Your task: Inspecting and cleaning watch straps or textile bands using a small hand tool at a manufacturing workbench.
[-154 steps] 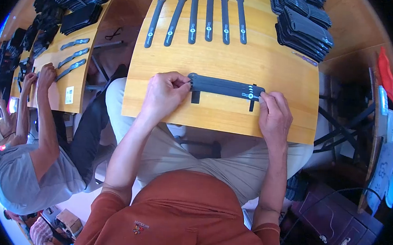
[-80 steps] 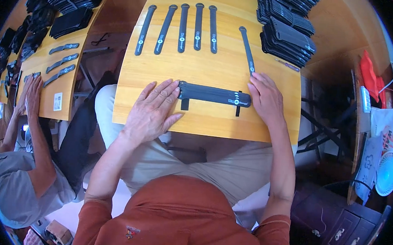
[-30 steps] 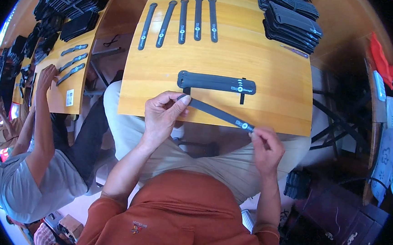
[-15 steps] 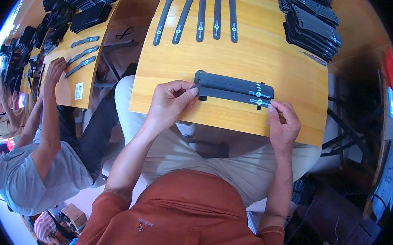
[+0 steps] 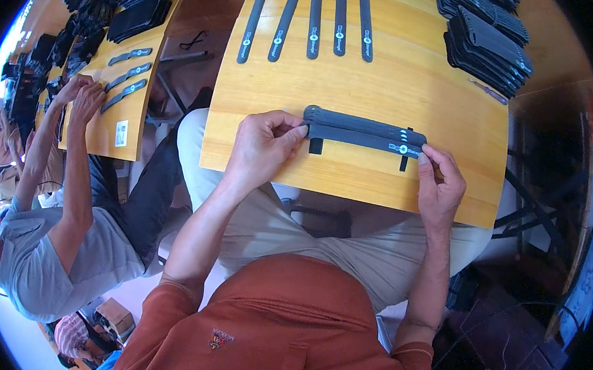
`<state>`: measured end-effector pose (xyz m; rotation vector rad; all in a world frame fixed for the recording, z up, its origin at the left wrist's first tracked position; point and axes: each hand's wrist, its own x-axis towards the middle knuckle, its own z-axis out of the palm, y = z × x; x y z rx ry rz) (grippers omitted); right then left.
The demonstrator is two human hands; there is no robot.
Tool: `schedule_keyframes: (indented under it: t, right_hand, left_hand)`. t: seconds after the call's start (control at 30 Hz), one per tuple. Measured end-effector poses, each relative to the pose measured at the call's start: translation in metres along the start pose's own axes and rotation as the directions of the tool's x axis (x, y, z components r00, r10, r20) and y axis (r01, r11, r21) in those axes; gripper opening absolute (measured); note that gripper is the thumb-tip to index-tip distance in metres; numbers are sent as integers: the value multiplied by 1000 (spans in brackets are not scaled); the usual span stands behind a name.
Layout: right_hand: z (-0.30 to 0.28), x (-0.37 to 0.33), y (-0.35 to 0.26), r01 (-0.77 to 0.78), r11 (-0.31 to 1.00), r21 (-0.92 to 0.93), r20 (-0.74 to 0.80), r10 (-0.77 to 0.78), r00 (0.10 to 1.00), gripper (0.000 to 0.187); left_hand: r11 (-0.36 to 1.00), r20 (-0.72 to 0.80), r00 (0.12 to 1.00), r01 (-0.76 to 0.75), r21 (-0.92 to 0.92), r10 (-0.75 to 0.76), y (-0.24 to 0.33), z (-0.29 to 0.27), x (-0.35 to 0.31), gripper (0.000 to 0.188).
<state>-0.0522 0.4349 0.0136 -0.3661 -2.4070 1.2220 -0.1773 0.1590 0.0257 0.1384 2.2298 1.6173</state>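
A dark grey strap [image 5: 358, 138] with a pale printed mark is stretched level between my two hands. My left hand [image 5: 266, 148] pinches its left end between thumb and fingers, and my right hand [image 5: 441, 185] grips the right end. The strap lies along the near edge of an overlapping stack of like straps [image 5: 363, 121], whose far rows still show. From under the stack, two short black strips stick out toward me, a left strip [image 5: 316, 146] and a right strip [image 5: 403, 164].
Several single straps [image 5: 314, 25] lie in a spread row at the table's [image 5: 248, 92] far side. Black stacked straps [image 5: 488, 50] fill the far right corner, beside a thin purple-handled tool [image 5: 488, 92]. At left, a co-worker [image 5: 73, 238] handles straps at another table [image 5: 136, 112].
Both hands have brought the strap away from me, up against the stack, covering the gap that showed between them. The co-worker's two hands have come together. The whole view has shifted slightly.
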Motion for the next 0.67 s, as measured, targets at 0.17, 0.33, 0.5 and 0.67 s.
schedule_keyframes:
  t: [0.17,0.33,0.5,0.67]
  right_hand:
    - [1,1,1,-68,998,7,-28,68,997,16]
    - [2,2,1,-92,996,17,-32,92,995,15]
    - [2,2,3,-78,997,12,-34,78,996,15]
    - [1,3,0,-108,994,2,-23,108,994,15]
  left_hand:
    - [999,11,1000,14,45,-15,3,0,2,11]
    - [996,40,999,32,78,-35,3,-1,4,13]
    - [997,31,999,34,66,-36,1,-1,4,13]
    - [993,46,999,3,114,-8,3,-3,2,14]
